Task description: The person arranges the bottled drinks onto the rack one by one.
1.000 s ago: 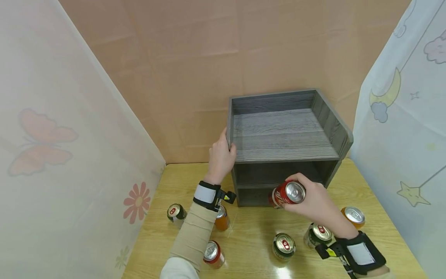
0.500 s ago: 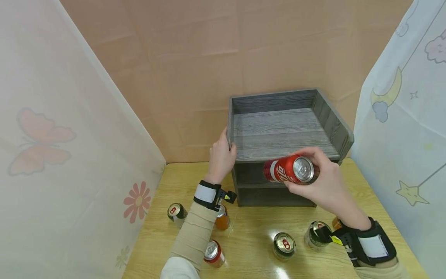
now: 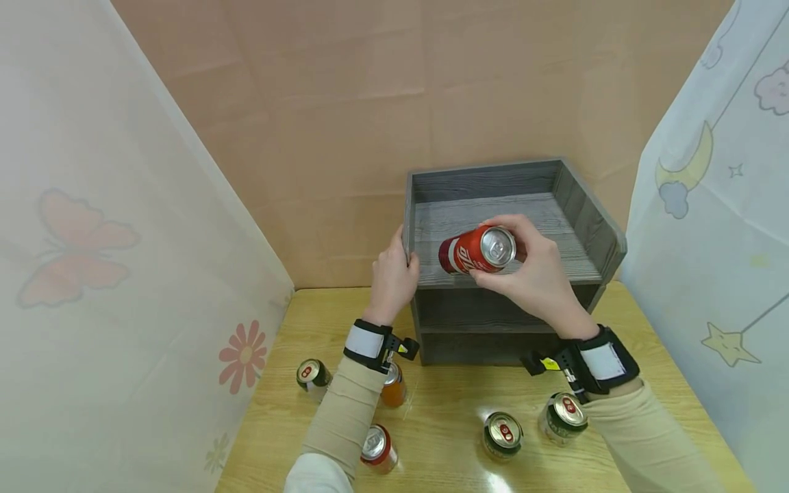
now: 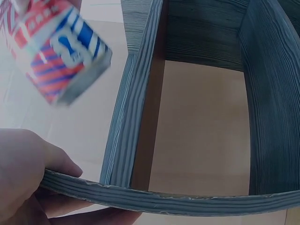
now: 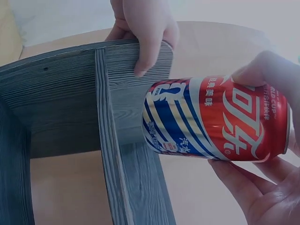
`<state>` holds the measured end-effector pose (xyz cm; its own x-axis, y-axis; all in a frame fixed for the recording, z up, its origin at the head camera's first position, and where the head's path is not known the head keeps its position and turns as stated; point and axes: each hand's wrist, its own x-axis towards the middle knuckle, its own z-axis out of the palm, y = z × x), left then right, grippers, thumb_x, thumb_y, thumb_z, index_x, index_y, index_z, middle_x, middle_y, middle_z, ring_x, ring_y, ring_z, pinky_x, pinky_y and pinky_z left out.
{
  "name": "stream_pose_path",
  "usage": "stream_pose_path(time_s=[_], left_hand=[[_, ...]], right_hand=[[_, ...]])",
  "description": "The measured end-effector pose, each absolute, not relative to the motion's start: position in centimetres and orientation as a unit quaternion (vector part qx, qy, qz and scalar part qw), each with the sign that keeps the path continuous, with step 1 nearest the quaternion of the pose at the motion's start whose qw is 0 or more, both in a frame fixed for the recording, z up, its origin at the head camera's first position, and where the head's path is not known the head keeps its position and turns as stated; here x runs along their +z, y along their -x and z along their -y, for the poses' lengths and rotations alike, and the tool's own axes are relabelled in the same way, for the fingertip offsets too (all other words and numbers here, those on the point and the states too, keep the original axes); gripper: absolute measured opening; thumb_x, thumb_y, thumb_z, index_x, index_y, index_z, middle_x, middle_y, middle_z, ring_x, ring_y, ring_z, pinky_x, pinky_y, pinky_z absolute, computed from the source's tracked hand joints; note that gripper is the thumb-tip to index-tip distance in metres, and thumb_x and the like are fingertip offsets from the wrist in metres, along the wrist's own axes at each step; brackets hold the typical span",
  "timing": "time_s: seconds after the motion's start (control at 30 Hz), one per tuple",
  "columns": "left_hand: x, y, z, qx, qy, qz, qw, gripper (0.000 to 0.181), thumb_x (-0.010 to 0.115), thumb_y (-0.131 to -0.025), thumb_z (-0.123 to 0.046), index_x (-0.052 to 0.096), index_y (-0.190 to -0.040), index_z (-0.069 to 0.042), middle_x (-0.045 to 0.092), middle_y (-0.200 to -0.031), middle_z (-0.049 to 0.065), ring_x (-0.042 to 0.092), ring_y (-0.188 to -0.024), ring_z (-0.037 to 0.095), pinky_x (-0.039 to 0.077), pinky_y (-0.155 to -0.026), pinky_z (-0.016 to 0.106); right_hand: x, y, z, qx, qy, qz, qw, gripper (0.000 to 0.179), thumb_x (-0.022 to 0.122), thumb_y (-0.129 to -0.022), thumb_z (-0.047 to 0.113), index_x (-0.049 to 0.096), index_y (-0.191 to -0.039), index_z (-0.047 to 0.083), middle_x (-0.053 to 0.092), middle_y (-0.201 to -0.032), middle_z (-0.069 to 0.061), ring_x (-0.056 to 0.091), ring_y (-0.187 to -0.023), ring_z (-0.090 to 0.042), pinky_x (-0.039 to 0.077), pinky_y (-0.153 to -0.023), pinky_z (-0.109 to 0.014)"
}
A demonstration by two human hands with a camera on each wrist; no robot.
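One green can (image 3: 312, 376) stands at far left on the bench (image 3: 450, 411), lid upward; beside the left sleeve (image 3: 345, 418) are a partly hidden red can (image 3: 383, 457) and, beyond it, an orange can (image 3: 396, 392). Above these, the left hand (image 3: 394, 281) is curled firmly round the left panel (image 3: 409, 205) of the grey shelf unit (image 3: 481, 350), thumb on the inner face. Such a hold probably steadies the unit; were it to slacken, a bump from the opposite knuckles could shift everything. Next, the held can (image 3: 465, 252), also red, lies tilted over or in front of the upper compartment (image 3: 431, 212) (which of these cannot be settled), its lid toward the person and its base pointing left. The right hand (image 3: 537, 270) grips it near the lid end, thumb and fingers parted only as wide as its body. Let go at this tilt, the can could strike on its base edge, topple and roll; the compartment appears to have no front lip, so a fall toward the bench, where a middle green can (image 3: 502, 438) stands, is possible. Rightmost, another green can (image 3: 562, 421) stands just beside the right sleeve (image 3: 641, 438); whether they touch cannot be told, and a low sweep of that forearm could upset it.
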<state>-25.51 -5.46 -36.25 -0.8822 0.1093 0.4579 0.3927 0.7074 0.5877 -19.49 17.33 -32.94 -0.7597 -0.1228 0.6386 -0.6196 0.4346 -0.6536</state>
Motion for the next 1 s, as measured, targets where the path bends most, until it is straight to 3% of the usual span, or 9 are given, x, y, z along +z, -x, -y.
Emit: stream_pose_path(time_s=[0.13, 0.27, 0.33, 0.43, 0.7, 1.0], left_hand=[[-36.3, 25.6, 5.4, -0.353, 0.135, 0.904, 0.199, 0.057, 0.061, -0.099, -0.003, 0.041, -0.151, 0.007, 0.062, -0.073, 0.014, 0.043, -0.038, 0.014, 0.033, -0.036, 0.026], [-36.3, 25.7, 5.5, -0.352, 0.134, 0.904, 0.202, 0.056, 0.062, -0.099, -0.004, 0.041, -0.150, 0.006, 0.070, -0.098, 0.023, 0.059, -0.048, 0.019, 0.043, -0.039, 0.027], [-36.3, 25.7, 5.5, -0.353, 0.133, 0.904, 0.201, 0.056, 0.061, -0.099, -0.004, 0.041, -0.150, 0.006, 0.069, -0.113, 0.026, 0.067, -0.058, 0.023, 0.050, -0.044, 0.030], [-36.2, 25.8, 5.5, -0.353, 0.132, 0.905, 0.197, 0.055, 0.061, -0.100, -0.005, 0.041, -0.151, 0.005, 0.067, -0.122, 0.026, 0.073, -0.073, 0.030, 0.058, -0.054, 0.037], [-36.1, 25.8, 5.4, -0.353, 0.132, 0.905, 0.196, 0.055, 0.060, -0.100, -0.006, 0.041, -0.151, 0.004, 0.067, -0.123, 0.024, 0.073, -0.082, 0.032, 0.059, -0.060, 0.042], [-36.1, 25.5, 5.3, -0.362, 0.134, 0.903, 0.189, 0.052, 0.056, -0.103, -0.009, 0.041, -0.151, 0.004, 0.068, -0.121, 0.024, 0.072, -0.073, 0.027, 0.056, -0.053, 0.035]], right_hand=[[-32.6, 21.2, -16.4, 0.473, -0.244, 0.812, 0.241, 0.073, 0.091, -0.070, 0.000, 0.060, -0.135, 0.015, 0.065, -0.123, -0.004, 0.064, -0.102, -0.019, 0.050, -0.081, -0.019], [-32.0, 22.5, -15.5, 0.469, -0.254, 0.818, 0.214, 0.070, 0.090, -0.074, 0.005, 0.061, -0.136, 0.014, 0.064, -0.127, -0.005, 0.065, -0.105, -0.022, 0.053, -0.084, -0.028], [-31.6, 23.0, -15.2, 0.466, -0.253, 0.823, 0.202, 0.069, 0.090, -0.075, 0.007, 0.061, -0.138, 0.015, 0.064, -0.128, -0.005, 0.065, -0.105, -0.022, 0.054, -0.086, -0.035], [-31.2, 23.5, -14.7, 0.460, -0.249, 0.833, 0.184, 0.072, 0.090, -0.075, 0.009, 0.060, -0.141, 0.015, 0.064, -0.128, -0.008, 0.066, -0.104, -0.023, 0.054, -0.086, -0.043], [-30.9, 24.5, -14.1, 0.462, -0.228, 0.847, 0.133, 0.074, 0.089, -0.075, 0.011, 0.048, -0.137, 0.007, 0.065, -0.127, -0.010, 0.064, -0.105, -0.025, 0.054, -0.085, -0.046], [-31.1, 25.0, -14.1, 0.458, -0.240, 0.848, 0.117, 0.068, 0.087, -0.079, 0.010, 0.050, -0.136, 0.004, 0.060, -0.127, -0.012, 0.062, -0.111, -0.030, 0.053, -0.091, -0.049]])
